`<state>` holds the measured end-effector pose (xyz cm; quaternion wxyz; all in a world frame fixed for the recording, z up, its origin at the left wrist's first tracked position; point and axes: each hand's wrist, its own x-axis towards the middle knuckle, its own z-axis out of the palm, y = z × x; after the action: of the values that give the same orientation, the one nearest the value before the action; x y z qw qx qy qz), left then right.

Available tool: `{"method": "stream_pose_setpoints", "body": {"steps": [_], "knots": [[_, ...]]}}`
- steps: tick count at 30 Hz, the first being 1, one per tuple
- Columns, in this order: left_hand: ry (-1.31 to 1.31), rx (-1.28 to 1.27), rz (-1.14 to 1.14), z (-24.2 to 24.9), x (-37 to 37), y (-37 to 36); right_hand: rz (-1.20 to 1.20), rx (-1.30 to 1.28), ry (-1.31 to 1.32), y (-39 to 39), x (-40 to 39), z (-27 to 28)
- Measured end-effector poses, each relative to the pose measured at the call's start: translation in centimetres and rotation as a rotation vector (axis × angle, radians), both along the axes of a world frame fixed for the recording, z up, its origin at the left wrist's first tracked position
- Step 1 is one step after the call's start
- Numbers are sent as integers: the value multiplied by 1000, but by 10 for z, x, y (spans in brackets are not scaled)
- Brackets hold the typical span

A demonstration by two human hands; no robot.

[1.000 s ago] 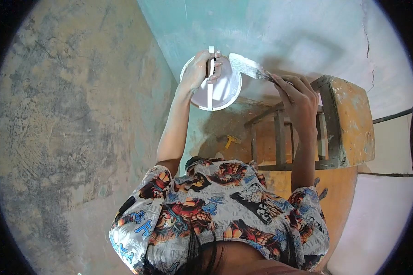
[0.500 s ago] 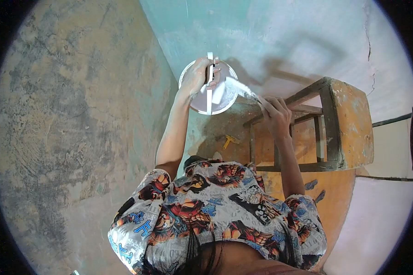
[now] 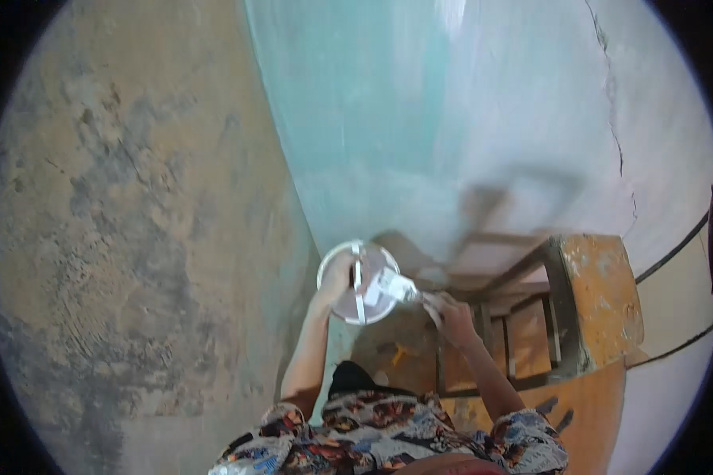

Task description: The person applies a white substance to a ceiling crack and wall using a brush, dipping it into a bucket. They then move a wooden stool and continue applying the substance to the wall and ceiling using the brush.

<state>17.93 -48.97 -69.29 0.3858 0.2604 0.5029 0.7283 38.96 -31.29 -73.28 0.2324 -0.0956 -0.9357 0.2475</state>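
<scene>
My left hand (image 3: 339,275) grips the white strap-like handle of a round white paint bucket (image 3: 379,316), its fingers wrapped around the strap. Whitish paint shows inside the bucket. In my right hand (image 3: 454,318) is a paintbrush (image 3: 397,286), its handle pinched between the fingers. The white-coated bristles point left and overlap the right part of the bucket's opening.
A worn wooden stool or stand (image 3: 598,297) with a paint-spattered top is at the right. Ahead rises a teal-and-white wall (image 3: 388,119) with a crack. On the left is a rough, stained wall (image 3: 150,198). A small yellow tool (image 3: 402,354) lies below the bucket.
The view has tilted up, so the bucket, hands and stool appear lower and more wall shows. The brush has turned flatter across the bucket's opening. Both hands keep their holds.
</scene>
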Motion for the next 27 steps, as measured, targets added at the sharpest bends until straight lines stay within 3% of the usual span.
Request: {"method": "stream_pose_setpoints", "body": {"steps": [3, 5, 9, 12, 16, 19, 22, 27], "knots": [[200, -97, 74, -86, -12, 0, 110, -50, -142, 0, -9, -15], [-116, -76, -20, -51, -6, -12, 120, -27, -152, -4, -16, -23], [-320, -21, 71, -44, -15, -30, 88, -82, -59, -23, -23, -21], [-384, 28, 56, -49, -31, -40, 45, -171, 183, -30, -40, -25], [-388, 70, 60, -33, -45, -51, -199, -406, 127, -20, -85, -5], [-439, 84, 75, -28, -59, -58, -317, -302, 138, -1, -152, 70], [-436, 105, 132, -20, -74, -59, -173, 178, 580, 24, -231, 148], [-442, 155, 160, -22, -100, -58, -214, 327, 627, 9, -344, 286]]}}
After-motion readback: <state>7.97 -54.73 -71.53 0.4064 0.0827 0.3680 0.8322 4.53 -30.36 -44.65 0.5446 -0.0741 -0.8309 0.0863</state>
